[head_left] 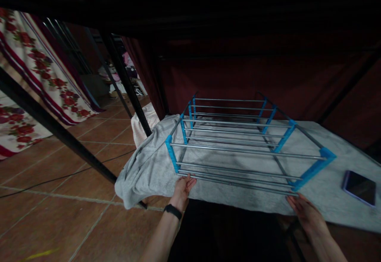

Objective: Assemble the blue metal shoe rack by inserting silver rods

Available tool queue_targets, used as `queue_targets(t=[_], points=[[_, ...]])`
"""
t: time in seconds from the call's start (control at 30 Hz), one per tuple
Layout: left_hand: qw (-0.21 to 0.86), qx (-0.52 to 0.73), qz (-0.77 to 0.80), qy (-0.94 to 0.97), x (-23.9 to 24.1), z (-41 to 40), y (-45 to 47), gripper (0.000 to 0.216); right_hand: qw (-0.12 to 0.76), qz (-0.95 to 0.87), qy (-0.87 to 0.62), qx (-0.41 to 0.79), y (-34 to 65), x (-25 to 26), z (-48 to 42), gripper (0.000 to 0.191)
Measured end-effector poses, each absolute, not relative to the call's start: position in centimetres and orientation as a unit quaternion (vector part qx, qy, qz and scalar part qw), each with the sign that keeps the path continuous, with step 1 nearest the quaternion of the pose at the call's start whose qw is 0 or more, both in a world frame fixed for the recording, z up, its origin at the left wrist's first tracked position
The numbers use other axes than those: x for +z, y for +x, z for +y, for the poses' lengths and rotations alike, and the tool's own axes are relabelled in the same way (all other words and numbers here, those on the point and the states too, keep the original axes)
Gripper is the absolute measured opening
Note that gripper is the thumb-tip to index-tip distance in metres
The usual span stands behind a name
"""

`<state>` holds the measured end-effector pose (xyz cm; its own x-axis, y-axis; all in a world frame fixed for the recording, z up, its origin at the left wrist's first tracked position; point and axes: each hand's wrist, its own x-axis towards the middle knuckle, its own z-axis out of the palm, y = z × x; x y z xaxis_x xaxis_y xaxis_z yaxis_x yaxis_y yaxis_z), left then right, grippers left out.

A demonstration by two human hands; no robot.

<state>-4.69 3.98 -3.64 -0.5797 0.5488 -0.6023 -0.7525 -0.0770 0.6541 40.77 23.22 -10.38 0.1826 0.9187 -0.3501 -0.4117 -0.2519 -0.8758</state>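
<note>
A rack [247, 143] of thin metal rods joined by blue plastic brackets lies flat on a grey blanket [149, 166] spread over a bed surface. My left hand [182, 190], with a black band at the wrist, rests at the rack's near left corner, fingers closed on the lowest rod. My right hand [303, 208] touches the near right corner just below the blue bracket, fingers lying fairly flat against the blanket's edge under the rod.
A dark phone [359, 187] lies on the blanket at the right. Black bunk-frame posts [125, 79] slant at left. Floral curtains [35, 75] hang far left above brown floor tiles [59, 198]. A maroon curtain [253, 79] backs the bed.
</note>
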Motion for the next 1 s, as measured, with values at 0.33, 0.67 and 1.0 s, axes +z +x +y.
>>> queue_targets(t=[0.33,0.67,1.0], points=[[0.44,0.73,0.513,-0.104,-3.6,4.1,-4.7,0.013,0.571,-0.253,-0.5,0.6,40.8,-10.1,22.3,0.038],[0.424,0.729,0.526,-0.107,-3.1,4.3,-4.7,0.015,0.568,-0.248,-0.493,0.61,40.5,-9.6,22.1,0.043],[0.462,0.68,0.56,-0.098,-1.9,4.7,-5.1,0.022,0.593,-0.205,-0.501,0.596,38.1,-5.9,21.0,0.044]])
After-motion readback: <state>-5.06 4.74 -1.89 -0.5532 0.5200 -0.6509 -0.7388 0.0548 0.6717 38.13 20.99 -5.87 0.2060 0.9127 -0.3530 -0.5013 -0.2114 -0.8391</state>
